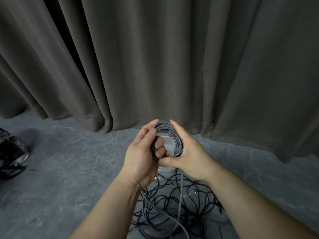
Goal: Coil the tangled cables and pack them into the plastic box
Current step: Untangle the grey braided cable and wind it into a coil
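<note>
A grey braided cable coil [170, 131] is held up in front of me between both hands. My left hand [140, 156] grips its left side, fingers curled round several strands, one of them black. My right hand [188, 152] cups the coil's right side, with the thumb pressed on its bottom. Behind the hands, on the floor, sits the clear plastic box [166, 146], mostly hidden. A tangle of black and grey cables [177, 202] lies on the floor under my forearms.
A dark curtain [155, 57] hangs down to the grey stone floor [69, 161] just behind the box. A dark, shiny crumpled bag [12, 152] lies at the left edge.
</note>
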